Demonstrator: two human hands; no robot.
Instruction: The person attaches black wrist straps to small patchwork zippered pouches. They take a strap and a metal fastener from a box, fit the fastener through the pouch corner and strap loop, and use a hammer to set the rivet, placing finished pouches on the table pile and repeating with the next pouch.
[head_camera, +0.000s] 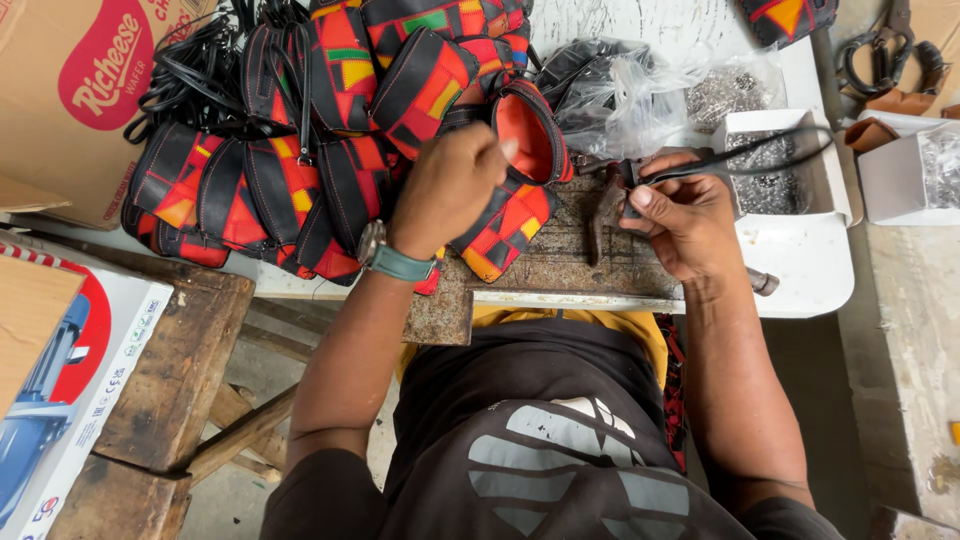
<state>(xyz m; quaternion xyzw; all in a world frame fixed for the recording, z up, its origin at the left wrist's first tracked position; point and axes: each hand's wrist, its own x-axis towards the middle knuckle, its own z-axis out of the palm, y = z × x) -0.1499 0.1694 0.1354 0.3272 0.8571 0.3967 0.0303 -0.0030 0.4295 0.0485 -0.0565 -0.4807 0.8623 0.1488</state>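
My left hand (450, 185), with a watch at the wrist, grips a small pouch (520, 170) of black leather with red, orange and yellow patches; its orange lining faces up. The pouch rests on a rusty metal plate (560, 262). My right hand (685, 220) pinches a thin black strap (745, 157) against a dark hand tool (605, 205) that lies on the plate. The strap runs right, over a white box.
A heap of similar patchwork pouches (300, 150) and black straps (195, 70) fills the left of the white table (810, 270). White boxes of small metal fittings (775, 165) and plastic bags (620, 95) stand right. Cardboard boxes (70, 90), a wooden bench (175, 370) and scissors (880, 50) surround it.
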